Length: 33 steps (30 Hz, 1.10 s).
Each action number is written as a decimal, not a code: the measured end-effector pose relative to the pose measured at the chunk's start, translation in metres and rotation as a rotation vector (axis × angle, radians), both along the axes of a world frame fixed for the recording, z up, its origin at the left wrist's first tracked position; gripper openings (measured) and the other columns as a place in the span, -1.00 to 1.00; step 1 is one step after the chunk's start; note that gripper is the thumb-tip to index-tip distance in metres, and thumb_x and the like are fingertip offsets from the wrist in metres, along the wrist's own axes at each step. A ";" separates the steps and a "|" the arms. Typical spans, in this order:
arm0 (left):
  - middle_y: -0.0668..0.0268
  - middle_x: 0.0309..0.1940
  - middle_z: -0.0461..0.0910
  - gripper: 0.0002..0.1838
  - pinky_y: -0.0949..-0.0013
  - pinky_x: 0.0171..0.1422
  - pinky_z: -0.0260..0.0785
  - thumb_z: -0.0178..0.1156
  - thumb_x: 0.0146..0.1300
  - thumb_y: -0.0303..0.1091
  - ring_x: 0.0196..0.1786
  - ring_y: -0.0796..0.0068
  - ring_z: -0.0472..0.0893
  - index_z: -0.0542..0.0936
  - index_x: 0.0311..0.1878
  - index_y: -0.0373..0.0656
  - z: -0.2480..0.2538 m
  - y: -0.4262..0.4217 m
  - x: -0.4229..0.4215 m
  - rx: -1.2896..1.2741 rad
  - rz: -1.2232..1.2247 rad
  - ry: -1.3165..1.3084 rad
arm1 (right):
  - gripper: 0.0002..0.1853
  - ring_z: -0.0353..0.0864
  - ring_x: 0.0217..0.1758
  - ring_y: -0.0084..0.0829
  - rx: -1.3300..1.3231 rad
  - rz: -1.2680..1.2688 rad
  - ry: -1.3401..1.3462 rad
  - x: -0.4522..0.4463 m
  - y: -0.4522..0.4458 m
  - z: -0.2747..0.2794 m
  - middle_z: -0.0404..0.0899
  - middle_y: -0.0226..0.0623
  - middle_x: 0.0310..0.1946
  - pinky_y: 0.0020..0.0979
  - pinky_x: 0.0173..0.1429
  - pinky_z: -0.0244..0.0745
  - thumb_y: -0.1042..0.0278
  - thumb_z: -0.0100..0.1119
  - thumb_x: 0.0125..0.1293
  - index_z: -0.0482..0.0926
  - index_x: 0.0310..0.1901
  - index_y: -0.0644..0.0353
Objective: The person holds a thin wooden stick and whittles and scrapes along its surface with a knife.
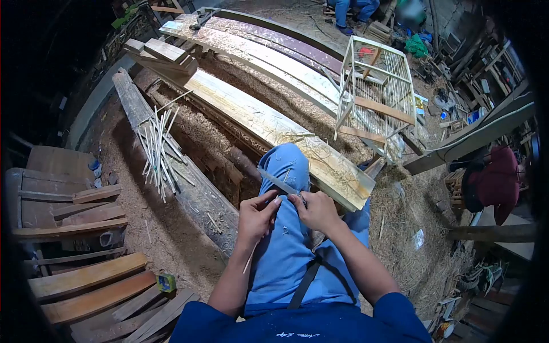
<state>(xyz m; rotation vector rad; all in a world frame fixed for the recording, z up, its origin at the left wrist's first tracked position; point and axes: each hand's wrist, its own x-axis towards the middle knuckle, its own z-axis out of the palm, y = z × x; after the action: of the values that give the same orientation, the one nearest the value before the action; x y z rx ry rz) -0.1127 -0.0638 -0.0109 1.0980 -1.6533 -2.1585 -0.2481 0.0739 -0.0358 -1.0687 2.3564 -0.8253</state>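
Above my thigh in blue jeans (pixel 280 234), both hands are close together. My right hand (pixel 317 211) is closed round a knife whose grey blade (pixel 275 181) points up and left across my knee; its handle is hidden in my fingers. My left hand (pixel 257 217) pinches a thin pale stick (pixel 247 262), whose lower end shows below my wrist. The stick's upper end, near the blade, is too small to make out. Left of my knee, a loose bundle of similar thin sticks (pixel 157 148) lies on a weathered beam (pixel 197 191).
A long pale plank (pixel 251 117) covered with shavings runs beyond my knee. At the right back stands a slatted wooden cage (pixel 377 94). Wood pieces (pixel 91 277) are stacked at the left, with a yellow tape measure (pixel 166 282) beside them. Another person's legs (pixel 346 11) show at the top.
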 end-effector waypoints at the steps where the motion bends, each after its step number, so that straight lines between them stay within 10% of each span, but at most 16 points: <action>1: 0.46 -0.66 0.53 -0.61 0.55 -0.70 0.06 0.37 0.42 -0.34 -0.75 0.77 0.31 0.66 0.22 -0.35 0.000 0.000 0.000 0.006 0.013 0.005 | -0.41 0.69 -0.34 0.24 -0.030 -0.016 0.029 0.001 -0.001 -0.003 0.63 0.18 -0.51 0.12 -0.23 0.57 -0.18 0.08 0.51 0.68 -0.41 0.24; 33: 0.54 -0.64 0.48 -0.70 0.56 -0.64 0.03 0.25 0.51 -0.36 -0.69 0.80 0.26 0.71 0.23 -0.18 -0.001 0.028 0.047 0.009 -0.005 0.054 | -0.35 0.71 -0.23 0.32 -0.005 -0.164 0.142 0.012 0.003 -0.026 0.67 0.26 -0.38 0.21 -0.10 0.59 -0.33 -0.04 0.51 0.69 -0.28 0.17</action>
<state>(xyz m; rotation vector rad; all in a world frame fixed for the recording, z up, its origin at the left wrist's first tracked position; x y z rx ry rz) -0.0660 -0.0354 -0.0120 1.0299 -1.6261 -2.1808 -0.2363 0.0770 -0.0617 -0.9749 2.5897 -0.8373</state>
